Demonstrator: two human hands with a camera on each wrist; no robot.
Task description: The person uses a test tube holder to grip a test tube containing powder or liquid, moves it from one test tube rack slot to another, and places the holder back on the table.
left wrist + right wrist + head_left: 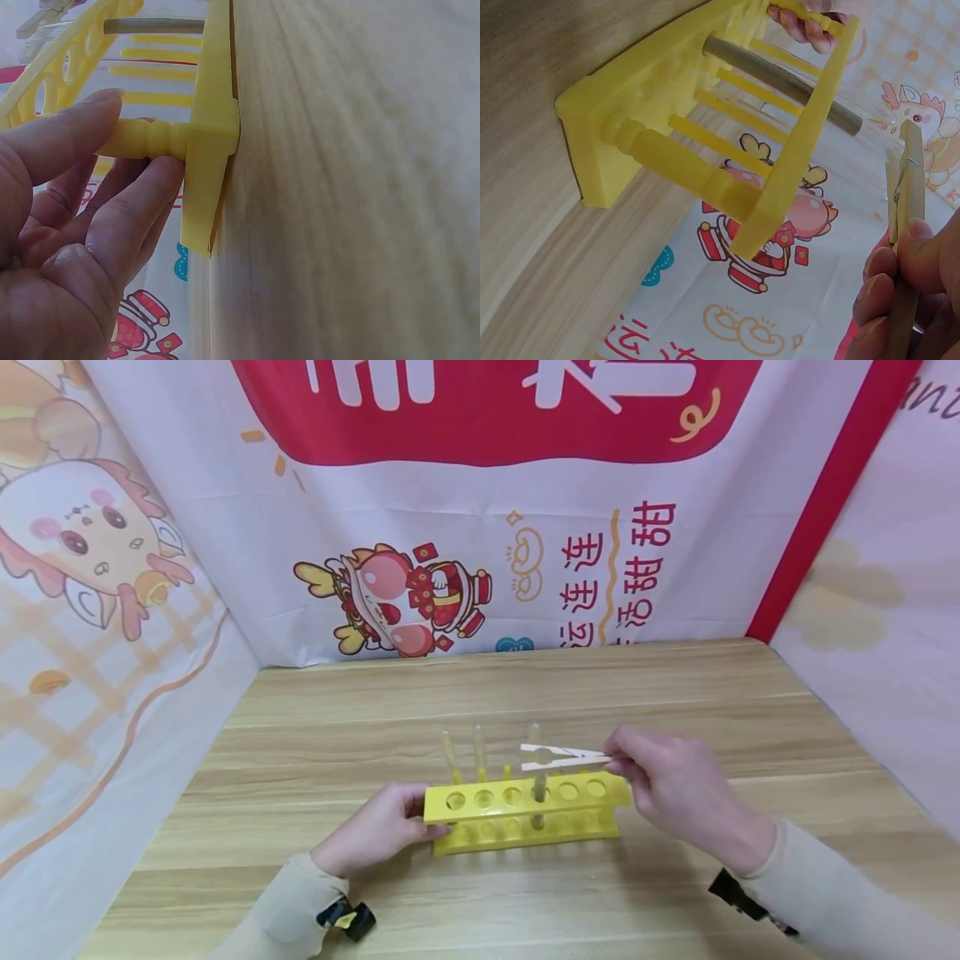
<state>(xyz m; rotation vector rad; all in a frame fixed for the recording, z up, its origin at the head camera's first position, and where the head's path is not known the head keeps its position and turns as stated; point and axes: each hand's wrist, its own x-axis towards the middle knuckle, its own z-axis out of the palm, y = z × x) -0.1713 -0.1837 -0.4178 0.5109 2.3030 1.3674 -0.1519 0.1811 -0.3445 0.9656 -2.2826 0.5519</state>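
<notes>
A yellow test tube rack [525,806] stands on the wooden table. My left hand [390,818] grips the post [146,139] at its left end, thumb and fingers around it. One test tube [538,789] with dark grey-brown contents stands upright in a hole near the middle. My right hand [675,777] holds a wooden test tube clamp [907,180] above the rack's right half. The clamp's jaws are spread apart near the clear upper part of that tube; whether they touch it I cannot tell.
Two clear test tubes, the left one [448,752] and another [480,752], sit on yellow pegs along the rack's back. Bare wooden table [360,710] lies around the rack. A printed cloth [465,493] hangs behind, with more at both sides.
</notes>
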